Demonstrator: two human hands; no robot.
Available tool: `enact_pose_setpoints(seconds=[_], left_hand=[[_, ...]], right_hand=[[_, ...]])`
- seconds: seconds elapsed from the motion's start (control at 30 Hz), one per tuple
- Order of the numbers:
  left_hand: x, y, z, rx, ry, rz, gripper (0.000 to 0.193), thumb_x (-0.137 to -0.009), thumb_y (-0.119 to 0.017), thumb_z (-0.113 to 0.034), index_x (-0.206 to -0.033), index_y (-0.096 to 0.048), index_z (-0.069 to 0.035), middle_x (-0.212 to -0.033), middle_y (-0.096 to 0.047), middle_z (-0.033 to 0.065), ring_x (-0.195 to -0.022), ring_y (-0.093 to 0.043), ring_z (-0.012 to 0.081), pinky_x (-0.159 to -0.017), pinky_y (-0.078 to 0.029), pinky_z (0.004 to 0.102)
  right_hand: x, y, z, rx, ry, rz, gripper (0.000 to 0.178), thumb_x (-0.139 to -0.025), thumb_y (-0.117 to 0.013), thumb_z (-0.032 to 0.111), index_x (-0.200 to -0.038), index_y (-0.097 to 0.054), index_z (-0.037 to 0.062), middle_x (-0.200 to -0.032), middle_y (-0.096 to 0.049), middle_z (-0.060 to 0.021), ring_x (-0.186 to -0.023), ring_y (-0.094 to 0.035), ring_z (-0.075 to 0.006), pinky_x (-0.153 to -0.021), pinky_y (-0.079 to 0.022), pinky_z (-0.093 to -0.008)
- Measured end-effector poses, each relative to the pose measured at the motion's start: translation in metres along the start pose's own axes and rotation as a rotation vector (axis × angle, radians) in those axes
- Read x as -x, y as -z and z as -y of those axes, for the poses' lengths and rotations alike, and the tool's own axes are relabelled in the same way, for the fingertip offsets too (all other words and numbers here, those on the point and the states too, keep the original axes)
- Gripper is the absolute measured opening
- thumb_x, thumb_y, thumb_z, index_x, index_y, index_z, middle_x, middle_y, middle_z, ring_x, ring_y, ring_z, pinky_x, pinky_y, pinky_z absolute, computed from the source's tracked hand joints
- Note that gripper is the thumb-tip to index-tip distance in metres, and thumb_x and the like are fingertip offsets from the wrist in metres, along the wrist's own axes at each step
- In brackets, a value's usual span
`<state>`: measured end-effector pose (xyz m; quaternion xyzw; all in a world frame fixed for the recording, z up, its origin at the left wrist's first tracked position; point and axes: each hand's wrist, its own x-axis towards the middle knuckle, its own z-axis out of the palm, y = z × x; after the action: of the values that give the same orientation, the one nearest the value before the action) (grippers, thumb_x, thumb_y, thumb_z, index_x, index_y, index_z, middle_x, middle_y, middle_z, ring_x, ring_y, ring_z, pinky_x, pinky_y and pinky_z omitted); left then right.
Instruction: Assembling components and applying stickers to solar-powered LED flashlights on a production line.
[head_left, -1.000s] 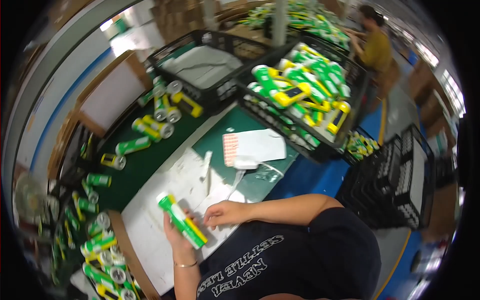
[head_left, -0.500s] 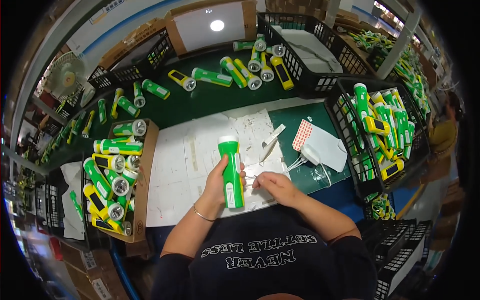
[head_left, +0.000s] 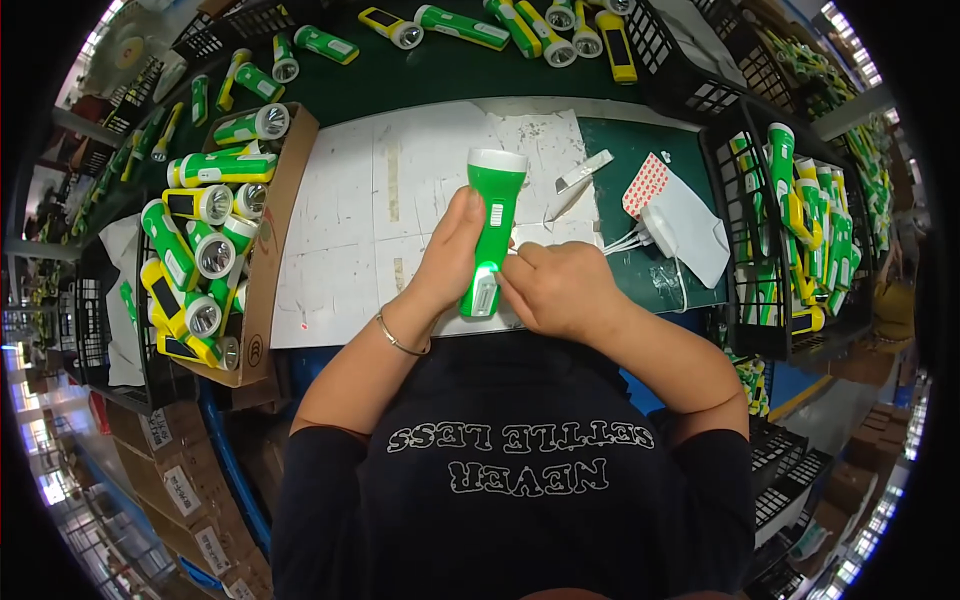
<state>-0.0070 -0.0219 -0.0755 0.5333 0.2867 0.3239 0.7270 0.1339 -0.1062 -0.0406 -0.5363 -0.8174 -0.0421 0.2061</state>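
My left hand (head_left: 450, 250) is wrapped round a green flashlight (head_left: 492, 205) with a white head rim, held upright over the white work board (head_left: 340, 220). A green glow shows on its lower part, above a pale panel. My right hand (head_left: 560, 285) is closed in a pinch against the flashlight's right side. Between its fingertips is the end of a thin white cable, mostly hidden. White cables (head_left: 626, 242) run from behind that hand to a white charger block (head_left: 658, 230) on the right. A white strip-like piece (head_left: 584, 172) lies beyond the hand.
At the left stands a cardboard box (head_left: 277, 240) of green and yellow flashlights; a black crate (head_left: 735, 200) at the right holds more. Several flashlights (head_left: 460, 27) lie along the far green table. A white card with a red-patterned patch (head_left: 690, 215) lies under the charger.
My right hand has moved in against the flashlight's side with the cable end. A green glow has appeared on the flashlight. The whole view has tilted downward, toward my body.
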Motion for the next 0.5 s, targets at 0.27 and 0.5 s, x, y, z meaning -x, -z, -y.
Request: enact_pose_setpoints(seconds=[0.27, 0.5], left_hand=[[-0.006, 0.018, -0.015, 0.229, 0.015, -0.162, 0.038, -0.097, -0.032, -0.043, -0.107, -0.042, -0.007, -0.092, -0.054, 0.0091, -0.077, -0.056, 0.0149, -0.065, -0.049, 0.0285], [0.005, 0.019, -0.044, 0.013, -0.046, -0.189, 0.030, -0.093, -0.051, -0.028, -0.113, -0.042, -0.007, -0.087, -0.056, 0.0058, -0.070, -0.056, 0.0116, -0.058, -0.049, 0.0245]], right_hand=[[0.013, 0.004, 0.025, -0.360, 0.097, -0.041, 0.031, -0.072, -0.070, 0.027, -0.058, -0.046, 0.0132, -0.055, -0.045, -0.0021, -0.047, -0.051, -0.0210, -0.042, -0.039, -0.0323], [-0.022, 0.009, -0.046, -0.804, -0.544, -0.283, 0.038, -0.083, -0.065, 0.023, -0.060, -0.040, 0.0066, -0.055, -0.037, 0.0022, -0.051, -0.033, -0.0076, -0.046, -0.029, -0.0253]])
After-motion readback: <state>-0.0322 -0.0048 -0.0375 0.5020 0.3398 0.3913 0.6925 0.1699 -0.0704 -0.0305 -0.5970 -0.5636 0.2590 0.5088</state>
